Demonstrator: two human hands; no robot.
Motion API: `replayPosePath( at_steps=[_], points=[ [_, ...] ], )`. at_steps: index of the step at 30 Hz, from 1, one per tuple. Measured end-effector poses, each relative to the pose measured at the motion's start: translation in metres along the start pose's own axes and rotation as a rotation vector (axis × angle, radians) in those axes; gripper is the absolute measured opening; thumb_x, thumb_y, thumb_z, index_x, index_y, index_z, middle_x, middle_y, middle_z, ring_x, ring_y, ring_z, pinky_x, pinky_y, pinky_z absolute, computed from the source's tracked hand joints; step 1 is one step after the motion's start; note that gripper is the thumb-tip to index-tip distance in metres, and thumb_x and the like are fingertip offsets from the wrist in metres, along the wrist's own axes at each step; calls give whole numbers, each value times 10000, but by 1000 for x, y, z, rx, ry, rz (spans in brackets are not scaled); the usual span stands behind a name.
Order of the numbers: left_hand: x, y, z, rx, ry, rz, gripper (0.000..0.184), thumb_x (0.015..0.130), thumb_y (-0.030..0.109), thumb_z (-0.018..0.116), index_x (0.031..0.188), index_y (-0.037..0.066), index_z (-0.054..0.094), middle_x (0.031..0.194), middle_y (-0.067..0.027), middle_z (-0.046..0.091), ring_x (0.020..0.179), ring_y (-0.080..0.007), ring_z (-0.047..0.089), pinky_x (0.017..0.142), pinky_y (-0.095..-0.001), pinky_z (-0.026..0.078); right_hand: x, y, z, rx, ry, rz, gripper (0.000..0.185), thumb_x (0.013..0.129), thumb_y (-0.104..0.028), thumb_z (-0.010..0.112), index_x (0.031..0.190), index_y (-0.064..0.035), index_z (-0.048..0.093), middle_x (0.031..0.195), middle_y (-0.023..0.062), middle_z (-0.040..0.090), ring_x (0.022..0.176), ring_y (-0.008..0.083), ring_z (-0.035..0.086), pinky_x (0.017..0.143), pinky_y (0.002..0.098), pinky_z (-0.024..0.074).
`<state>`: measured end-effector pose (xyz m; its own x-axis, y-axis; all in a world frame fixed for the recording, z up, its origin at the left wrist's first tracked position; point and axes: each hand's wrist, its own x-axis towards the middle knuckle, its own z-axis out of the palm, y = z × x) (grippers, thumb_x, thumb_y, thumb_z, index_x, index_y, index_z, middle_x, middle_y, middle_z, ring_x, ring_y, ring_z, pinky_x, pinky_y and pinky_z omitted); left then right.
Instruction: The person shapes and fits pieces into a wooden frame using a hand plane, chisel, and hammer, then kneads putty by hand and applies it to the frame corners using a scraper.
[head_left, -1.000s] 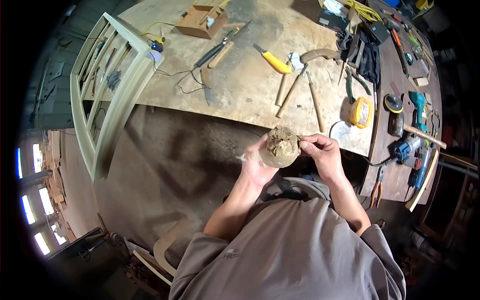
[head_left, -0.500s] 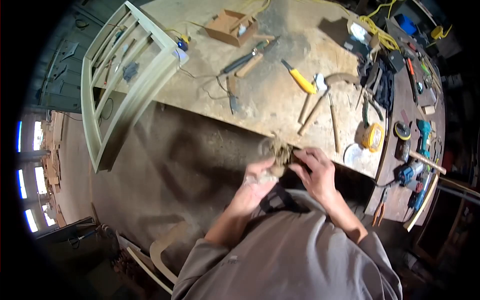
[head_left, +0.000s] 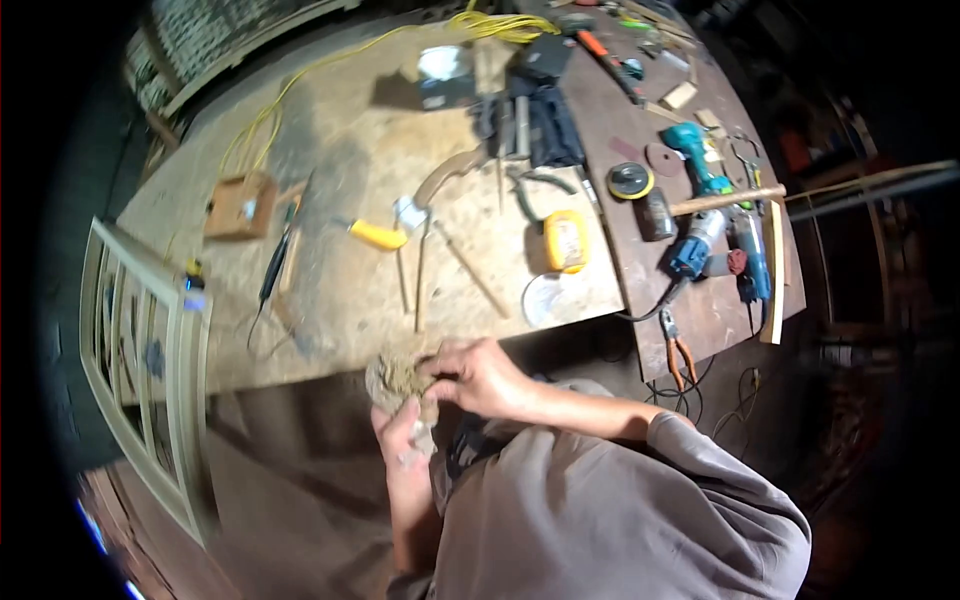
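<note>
In front of my torso, at the near edge of the workbench [head_left: 330, 340], my left hand [head_left: 397, 435] is closed around a crumpled tan lump [head_left: 402, 375]. Thin, pale, plastic-like wrapping shows around the lump and below my left thumb. My right hand [head_left: 487, 378] comes in from the right, fingers bent and pinching the lump's right side. Its fingertips are partly hidden against the material. Whether the lump is putty or crumpled sheet, I cannot tell. Nearest on the bench are thin wooden sticks [head_left: 472, 270] and a yellow container [head_left: 566, 242].
A pale wooden frame [head_left: 185, 400] leans at the left. On the bench are a cardboard box [head_left: 240, 207], a yellow-handled tool [head_left: 378, 235] and a clear round lid [head_left: 543, 300]. The darker right-hand table carries power tools [head_left: 693, 245], a hammer [head_left: 730, 200] and orange-handled pliers [head_left: 683, 362].
My view has turned to the right, so the bench and frame appear shifted left. Both hands stay on the lump, and more of its tan surface shows.
</note>
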<state>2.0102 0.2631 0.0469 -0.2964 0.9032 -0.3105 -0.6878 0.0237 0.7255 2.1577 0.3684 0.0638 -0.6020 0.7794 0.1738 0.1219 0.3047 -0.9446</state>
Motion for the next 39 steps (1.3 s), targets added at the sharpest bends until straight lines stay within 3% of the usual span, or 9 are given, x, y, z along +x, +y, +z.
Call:
replayPosePath(
  at_steps=[6,9,15,21,25,29,31,35,39],
  points=[
    [2,-35,28,165,-23,-74,637,841,55,645,1430,-59,429,1363,-142,559,1207,-217,572,1022,-321,449,-19,30,-29,62,36,45,237,746,-78,814,963,-15,743,956,150,722,863,333,700,750,380,560],
    [-8,-45,31,279,11,-44,643,803,25,678,1403,-52,461,1299,-98,578,1143,-168,578,994,-301,456,-15,23,-63,89,-218,182,236,781,-154,811,966,-22,747,915,156,721,809,321,703,714,367,548],
    [-9,-61,47,449,144,-12,641,759,-4,700,1367,-36,500,1212,-66,612,1060,-148,608,931,-293,495,-18,31,-72,160,-63,292,173,781,-167,795,851,-20,737,782,151,711,723,299,698,664,370,537],
    [-10,-41,75,159,249,-28,463,841,53,658,1284,-41,563,1148,-86,669,1002,-159,646,861,-301,513,-7,51,-54,507,-172,501,99,916,-52,675,912,39,713,777,68,709,688,109,643,631,261,526],
    [-18,-26,49,-30,177,11,461,863,53,637,1306,-52,561,1186,-138,679,1062,-199,659,933,-313,507,5,50,-35,840,-208,679,196,951,-111,696,1028,69,701,795,87,702,669,129,638,642,254,527],
    [-26,-4,34,-35,215,123,439,892,43,615,1319,-40,555,1199,-139,676,1083,-201,656,959,-320,500,14,19,-1,393,-306,406,230,889,-52,745,1102,29,717,868,67,729,812,126,662,742,259,535],
    [-40,-4,5,-84,234,193,447,875,26,672,1305,-29,563,1146,-89,676,1025,-154,655,899,-298,531,22,-3,19,47,-332,56,228,793,1,775,1015,-47,759,943,123,740,877,246,715,784,322,563],
    [-47,22,-49,-47,422,205,429,849,-22,735,1249,-13,580,1111,-71,675,962,-140,660,816,-284,554,29,-31,90,-108,-433,-233,198,750,1,811,936,-19,747,903,131,725,753,280,710,647,350,570],
    [-75,71,-121,-173,476,295,331,895,13,695,1210,-35,607,1111,-89,682,984,-167,662,874,-316,554,42,-67,181,-7,-487,-57,161,751,59,788,893,5,735,855,120,728,769,227,718,679,316,566]
  ],
)
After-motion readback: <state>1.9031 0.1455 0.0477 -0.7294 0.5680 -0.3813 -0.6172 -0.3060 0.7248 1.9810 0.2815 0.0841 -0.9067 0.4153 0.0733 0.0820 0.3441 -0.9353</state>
